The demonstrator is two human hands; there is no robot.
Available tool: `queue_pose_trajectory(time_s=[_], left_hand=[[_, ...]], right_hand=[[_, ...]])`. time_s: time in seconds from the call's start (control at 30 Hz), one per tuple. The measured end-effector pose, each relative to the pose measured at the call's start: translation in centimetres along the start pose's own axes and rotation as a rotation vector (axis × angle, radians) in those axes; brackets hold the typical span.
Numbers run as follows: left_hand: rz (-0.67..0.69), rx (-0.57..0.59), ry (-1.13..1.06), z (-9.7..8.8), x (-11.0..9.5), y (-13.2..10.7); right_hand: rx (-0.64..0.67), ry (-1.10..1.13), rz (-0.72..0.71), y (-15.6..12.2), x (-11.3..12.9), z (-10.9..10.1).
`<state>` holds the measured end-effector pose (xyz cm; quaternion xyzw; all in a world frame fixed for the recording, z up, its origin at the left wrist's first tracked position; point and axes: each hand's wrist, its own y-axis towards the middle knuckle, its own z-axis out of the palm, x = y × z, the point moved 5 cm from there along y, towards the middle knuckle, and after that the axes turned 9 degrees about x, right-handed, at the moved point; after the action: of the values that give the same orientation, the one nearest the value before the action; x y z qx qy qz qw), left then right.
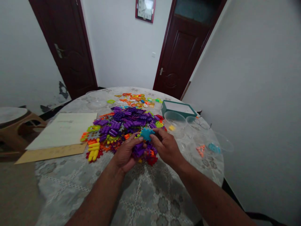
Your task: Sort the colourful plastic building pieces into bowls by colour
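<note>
A heap of plastic interlocking toy pieces (128,125), mostly purple with orange, yellow and green ones, covers the middle of the round table (150,194). Both hands meet at the heap's near edge. My left hand (125,152) curls its fingers around purple pieces (138,150). My right hand (166,146) pinches a blue gear-shaped piece (146,133) between thumb and fingers; the left fingertips touch that piece too.
Clear plastic bowls (175,121) stand to the right, one with a yellow piece, others with orange and blue pieces (208,148). A teal box (180,108) lies behind them. A white board on cardboard (62,130) lies at the left. More loose pieces (136,99) lie at the far side.
</note>
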<state>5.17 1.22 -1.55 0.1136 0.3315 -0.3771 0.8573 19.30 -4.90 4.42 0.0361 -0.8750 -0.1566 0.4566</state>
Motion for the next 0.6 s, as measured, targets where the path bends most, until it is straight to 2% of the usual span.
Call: queue_pose_trajectory(time_s=[0.17,0.27,0.37,0.47,0.53,0.6], left_hand=[[-0.031,-0.008,-0.053,0.1,0.2,-0.1],[-0.042,-0.050,-0.103,0.1,0.0,-0.3],[-0.047,-0.062,-0.146,0.0,0.0,-0.3],[-0.041,-0.063,-0.159,-0.3,0.0,-0.2],[-0.042,-0.071,-0.160,-0.4,0.1,-0.1],[-0.056,-0.081,-0.167,-0.5,0.2,0.0]], right_hand=[[-0.024,0.423,0.221,-0.2,-2.2,-0.2],[-0.092,0.417,0.257,-1.9,-3.0,-2.7],[-0.257,0.094,0.274,-5.0,-3.9,-8.2],[-0.463,-0.496,0.344,-8.8,-5.7,-15.9],[-0.495,-0.769,0.374,-11.0,-8.0,-20.8],[-0.484,-0.952,0.448,-13.0,-11.3,-25.3]])
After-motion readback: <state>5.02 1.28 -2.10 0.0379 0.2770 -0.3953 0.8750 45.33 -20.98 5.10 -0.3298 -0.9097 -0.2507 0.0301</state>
